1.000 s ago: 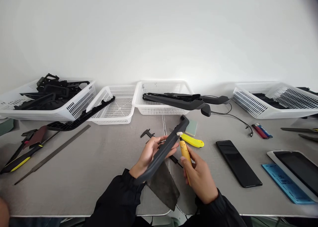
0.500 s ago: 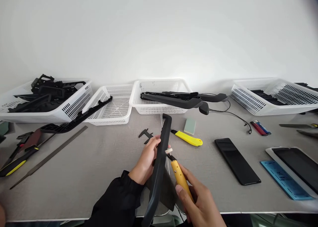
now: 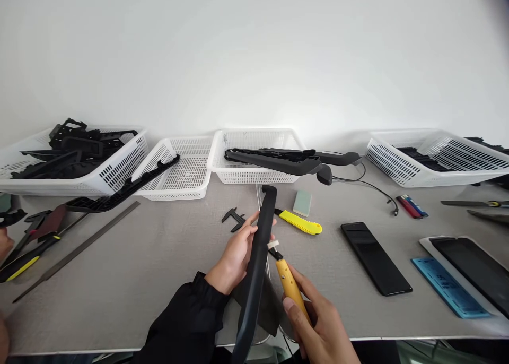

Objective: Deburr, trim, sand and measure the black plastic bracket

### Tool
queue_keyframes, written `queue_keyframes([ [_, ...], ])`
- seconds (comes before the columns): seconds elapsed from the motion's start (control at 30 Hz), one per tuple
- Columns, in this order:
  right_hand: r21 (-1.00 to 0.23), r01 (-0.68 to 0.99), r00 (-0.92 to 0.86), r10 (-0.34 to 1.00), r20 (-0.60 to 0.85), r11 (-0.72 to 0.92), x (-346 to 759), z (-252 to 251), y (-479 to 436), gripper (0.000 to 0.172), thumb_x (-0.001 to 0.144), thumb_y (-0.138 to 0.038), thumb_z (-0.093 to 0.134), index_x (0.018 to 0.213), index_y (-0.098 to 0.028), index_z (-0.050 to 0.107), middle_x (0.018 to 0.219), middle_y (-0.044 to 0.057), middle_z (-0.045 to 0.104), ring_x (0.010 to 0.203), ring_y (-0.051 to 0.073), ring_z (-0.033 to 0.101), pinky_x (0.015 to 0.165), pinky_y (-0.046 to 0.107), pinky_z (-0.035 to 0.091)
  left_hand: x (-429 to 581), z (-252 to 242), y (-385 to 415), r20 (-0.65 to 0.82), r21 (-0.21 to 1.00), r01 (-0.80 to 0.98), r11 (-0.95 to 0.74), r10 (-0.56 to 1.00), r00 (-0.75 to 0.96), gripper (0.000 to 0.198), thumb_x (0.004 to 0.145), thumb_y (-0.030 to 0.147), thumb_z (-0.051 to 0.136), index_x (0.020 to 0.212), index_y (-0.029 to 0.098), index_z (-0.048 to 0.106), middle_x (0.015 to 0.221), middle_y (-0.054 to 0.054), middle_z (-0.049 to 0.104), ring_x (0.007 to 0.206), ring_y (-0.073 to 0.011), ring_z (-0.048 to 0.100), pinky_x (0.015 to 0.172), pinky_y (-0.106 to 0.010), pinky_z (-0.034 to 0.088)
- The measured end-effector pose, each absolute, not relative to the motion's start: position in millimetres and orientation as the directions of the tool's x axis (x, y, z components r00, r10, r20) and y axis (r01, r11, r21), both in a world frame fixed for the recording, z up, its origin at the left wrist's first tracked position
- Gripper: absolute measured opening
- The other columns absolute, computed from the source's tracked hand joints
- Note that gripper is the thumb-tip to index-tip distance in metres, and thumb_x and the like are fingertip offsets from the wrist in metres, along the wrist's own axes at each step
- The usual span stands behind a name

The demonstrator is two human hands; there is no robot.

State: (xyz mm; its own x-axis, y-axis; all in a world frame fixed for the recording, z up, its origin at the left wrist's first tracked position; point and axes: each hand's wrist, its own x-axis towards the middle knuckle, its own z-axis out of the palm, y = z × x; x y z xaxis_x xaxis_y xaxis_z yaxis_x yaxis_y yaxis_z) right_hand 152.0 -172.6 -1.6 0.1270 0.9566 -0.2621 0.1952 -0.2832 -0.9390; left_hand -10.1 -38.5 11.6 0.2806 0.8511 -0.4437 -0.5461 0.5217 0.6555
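My left hand (image 3: 234, 255) grips a long black plastic part (image 3: 256, 263) that runs from near the table's front edge up toward the baskets. In my right hand (image 3: 318, 327) is a tool with a yellow handle (image 3: 289, 287); its small white tip (image 3: 272, 244) touches the right edge of the black part. Under both hands lies a dark sheet (image 3: 272, 308). A yellow utility knife (image 3: 300, 222) and a black caliper (image 3: 234, 218) lie just beyond my hands.
Several white baskets (image 3: 254, 178) line the back, some holding black parts (image 3: 278, 161). A long file (image 3: 75, 250) and hand tools (image 3: 27, 247) lie left. A black phone (image 3: 376, 258), lighters (image 3: 411, 206), a tablet (image 3: 473, 263) and a blue sheet (image 3: 447, 285) lie right. Another person's hand (image 3: 5, 242) shows at far left.
The black part swung from a slant to nearly straight away from me. My right hand drew the yellow tool back toward me along the part's edge.
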Motion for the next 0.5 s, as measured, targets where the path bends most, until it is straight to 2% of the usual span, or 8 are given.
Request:
queue_keyframes([
  [0.13,-0.944,0.195,0.150,0.959,-0.241,-0.268,149.2,-2.7,-173.4,0.076,0.098,-0.071,0.063,0.153,-0.019,0.068,0.058,0.003,0.066,0.073,0.030,0.077,0.067,0.036,0.064,-8.3,13.7,-39.1,-0.421,0.689,-0.533,0.492,0.869,0.258,0.062,0.100,0.016,0.057,0.162,0.019,0.054,0.138,-0.015,0.077,0.097,-0.0236,0.080,0.064,-0.027,0.059],
  [0.23,-0.952,0.208,0.157,0.968,-0.197,-0.227,147.6,-4.7,-172.8,0.073,0.100,-0.068,0.061,0.152,-0.018,0.069,0.070,0.007,0.074,0.076,0.029,0.078,0.070,0.035,0.066,-7.0,12.9,-41.4,-0.387,0.771,-0.474,0.424,0.904,0.180,0.059,0.106,0.027,0.061,0.164,0.019,0.051,0.128,-0.016,0.082,0.100,-0.0261,0.082,0.075,-0.030,0.061],
  [0.37,-0.949,0.274,0.131,0.983,-0.127,-0.159,151.2,-10.1,-169.5,0.066,0.102,-0.063,0.062,0.150,-0.019,0.070,0.099,0.013,0.084,0.088,0.030,0.081,0.074,0.035,0.068,-6.5,13.1,-44.7,-0.295,0.856,-0.398,0.330,0.944,0.148,0.068,0.104,0.045,0.070,0.165,0.022,0.051,0.118,-0.014,0.084,0.104,-0.0306,0.082,0.086,-0.038,0.064],
  [0.5,-0.935,0.341,0.074,0.994,-0.079,-0.100,159.1,-15.3,-164.6,0.062,0.103,-0.057,0.063,0.152,-0.020,0.069,0.133,0.016,0.080,0.103,0.032,0.082,0.081,0.035,0.069,-5.7,15.4,-46.1,-0.252,0.885,-0.363,0.290,0.956,0.149,0.075,0.098,0.051,0.078,0.163,0.021,0.053,0.109,-0.013,0.085,0.100,-0.0322,0.083,0.083,-0.039,0.065],
])
